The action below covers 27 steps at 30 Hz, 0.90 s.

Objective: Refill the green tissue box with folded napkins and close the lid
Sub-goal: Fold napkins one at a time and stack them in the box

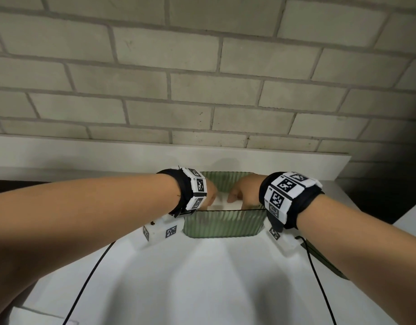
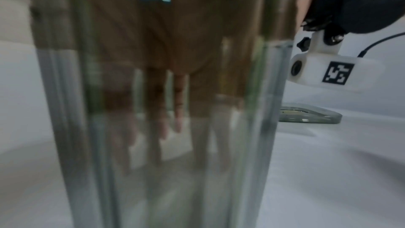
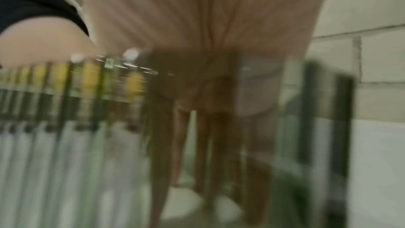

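Observation:
The green ribbed translucent tissue box (image 1: 223, 224) stands open-topped on the white table. Both hands reach down into it from above. My left hand (image 1: 208, 195) is at the box's left side and my right hand (image 1: 243, 191) at its right, with white folded napkins (image 1: 222, 201) between them. Through the ribbed wall (image 2: 65, 127) the left hand's fingers (image 2: 162, 110) show straight and pointing down, blurred. The right hand's fingers (image 3: 197, 136) also hang straight inside the box wall (image 3: 54, 145). Their tips are hidden. The green lid (image 2: 311, 114) lies flat on the table right of the box, also under my right forearm (image 1: 329, 263).
The white table (image 1: 202, 277) runs up to a white ledge (image 1: 155, 156) below a pale brick wall (image 1: 202, 78). Black cables (image 1: 89, 273) trail from the wrist cameras across the table. A dark drop lies past the table's right edge (image 1: 378, 202).

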Each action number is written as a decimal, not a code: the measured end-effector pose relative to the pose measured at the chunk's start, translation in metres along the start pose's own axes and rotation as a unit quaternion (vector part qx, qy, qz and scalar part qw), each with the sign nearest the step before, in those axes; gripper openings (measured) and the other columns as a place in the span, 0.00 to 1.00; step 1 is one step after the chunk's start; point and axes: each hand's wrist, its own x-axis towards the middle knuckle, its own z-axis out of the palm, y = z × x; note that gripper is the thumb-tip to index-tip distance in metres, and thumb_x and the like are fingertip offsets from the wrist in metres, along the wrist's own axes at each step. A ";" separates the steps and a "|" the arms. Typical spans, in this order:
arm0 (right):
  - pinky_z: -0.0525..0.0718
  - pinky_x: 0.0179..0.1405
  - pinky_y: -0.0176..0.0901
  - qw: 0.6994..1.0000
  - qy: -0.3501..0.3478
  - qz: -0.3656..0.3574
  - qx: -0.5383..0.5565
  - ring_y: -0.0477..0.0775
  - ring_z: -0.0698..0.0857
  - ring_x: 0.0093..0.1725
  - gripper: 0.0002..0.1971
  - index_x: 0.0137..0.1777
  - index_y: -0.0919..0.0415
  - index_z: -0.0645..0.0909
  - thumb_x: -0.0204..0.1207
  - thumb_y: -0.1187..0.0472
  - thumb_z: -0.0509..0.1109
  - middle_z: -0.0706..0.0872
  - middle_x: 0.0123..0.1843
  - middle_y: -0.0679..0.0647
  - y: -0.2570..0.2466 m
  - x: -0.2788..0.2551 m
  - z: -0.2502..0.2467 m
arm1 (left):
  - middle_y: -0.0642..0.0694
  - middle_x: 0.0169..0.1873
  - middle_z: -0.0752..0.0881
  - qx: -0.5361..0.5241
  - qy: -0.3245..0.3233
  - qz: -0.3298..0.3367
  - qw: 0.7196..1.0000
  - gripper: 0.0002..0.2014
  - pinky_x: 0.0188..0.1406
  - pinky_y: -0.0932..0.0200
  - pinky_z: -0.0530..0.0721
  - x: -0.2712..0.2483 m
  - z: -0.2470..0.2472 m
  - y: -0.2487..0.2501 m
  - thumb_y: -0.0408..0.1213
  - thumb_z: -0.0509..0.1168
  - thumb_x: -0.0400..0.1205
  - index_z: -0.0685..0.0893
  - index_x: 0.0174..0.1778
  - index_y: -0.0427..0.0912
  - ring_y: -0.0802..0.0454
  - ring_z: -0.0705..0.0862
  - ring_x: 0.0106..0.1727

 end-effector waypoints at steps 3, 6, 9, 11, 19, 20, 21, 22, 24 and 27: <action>0.72 0.68 0.39 1.000 -0.018 0.002 -0.003 0.55 0.74 0.73 0.26 0.77 0.50 0.70 0.80 0.67 0.63 0.72 0.78 0.51 -0.001 0.007 0.008 | 0.43 0.54 0.82 0.017 0.026 0.041 0.999 0.17 0.22 0.73 0.70 0.007 0.008 -0.002 0.27 0.60 0.83 0.77 0.68 0.39 0.56 0.77 0.40; 0.73 0.68 0.39 1.000 -0.010 -0.002 -0.002 0.55 0.74 0.73 0.27 0.78 0.51 0.69 0.80 0.66 0.63 0.72 0.78 0.51 0.001 0.006 0.008 | 0.54 0.38 0.74 -0.033 0.051 0.029 0.998 0.09 0.39 0.65 0.73 0.008 0.011 -0.007 0.31 0.61 0.83 0.79 0.43 0.51 0.52 0.72 0.50; 0.73 0.68 0.39 1.000 0.028 -0.003 0.011 0.53 0.75 0.73 0.26 0.77 0.52 0.71 0.78 0.60 0.68 0.74 0.76 0.49 0.004 -0.003 0.004 | 0.47 0.38 0.74 -0.035 0.041 0.016 0.998 0.05 0.27 0.79 0.71 -0.004 -0.003 -0.002 0.33 0.63 0.83 0.74 0.45 0.48 0.50 0.75 0.38; 0.74 0.67 0.40 0.998 0.058 0.000 0.023 0.53 0.76 0.71 0.27 0.76 0.54 0.72 0.76 0.55 0.70 0.76 0.74 0.51 0.004 -0.016 -0.002 | 0.42 0.49 0.82 -0.006 0.067 0.025 0.997 0.14 0.24 0.72 0.70 -0.016 -0.013 -0.002 0.40 0.68 0.80 0.78 0.60 0.44 0.45 0.81 0.47; 0.81 0.57 0.39 0.973 0.190 0.001 0.134 0.49 0.83 0.55 0.20 0.66 0.48 0.81 0.73 0.55 0.74 0.86 0.57 0.50 0.006 -0.089 0.002 | 0.49 0.54 0.83 -0.097 0.267 -0.024 0.959 0.18 0.53 0.62 0.75 -0.087 -0.018 -0.029 0.46 0.69 0.77 0.81 0.62 0.46 0.50 0.80 0.56; 0.80 0.53 0.36 0.971 0.195 0.000 0.139 0.47 0.83 0.52 0.20 0.65 0.47 0.81 0.72 0.55 0.75 0.86 0.54 0.48 0.006 -0.100 0.006 | 0.49 0.54 0.83 -0.107 0.276 -0.030 0.955 0.18 0.53 0.62 0.75 -0.101 -0.014 -0.034 0.47 0.70 0.77 0.81 0.62 0.47 0.51 0.79 0.55; 0.79 0.49 0.33 0.970 0.199 -0.003 0.142 0.44 0.83 0.48 0.19 0.64 0.46 0.81 0.72 0.54 0.75 0.86 0.52 0.46 0.005 -0.111 0.011 | 0.50 0.54 0.84 -0.115 0.284 -0.037 0.951 0.17 0.53 0.62 0.74 -0.114 -0.007 -0.038 0.47 0.70 0.77 0.81 0.61 0.48 0.50 0.78 0.54; 0.79 0.47 0.31 0.968 0.202 -0.007 0.148 0.42 0.82 0.46 0.19 0.63 0.45 0.81 0.72 0.53 0.75 0.86 0.51 0.44 0.004 -0.122 0.015 | 0.50 0.53 0.85 -0.124 0.288 -0.044 0.949 0.17 0.52 0.62 0.73 -0.128 0.002 -0.042 0.48 0.70 0.77 0.81 0.60 0.48 0.50 0.78 0.52; 0.80 0.50 0.31 0.969 0.194 -0.016 0.153 0.40 0.83 0.46 0.20 0.63 0.42 0.80 0.71 0.51 0.75 0.85 0.49 0.40 -0.001 -0.145 0.024 | 0.53 0.48 0.85 -0.148 0.288 -0.049 0.945 0.17 0.49 0.62 0.74 -0.155 0.024 -0.049 0.50 0.70 0.76 0.81 0.58 0.51 0.53 0.78 0.44; 0.82 0.52 0.33 0.974 0.170 -0.023 0.145 0.38 0.83 0.47 0.21 0.64 0.36 0.77 0.70 0.47 0.75 0.84 0.49 0.37 -0.014 -0.172 0.042 | 0.60 0.44 0.86 -0.188 0.263 -0.042 0.946 0.15 0.49 0.63 0.78 -0.191 0.065 -0.051 0.55 0.68 0.75 0.79 0.55 0.57 0.67 0.78 0.36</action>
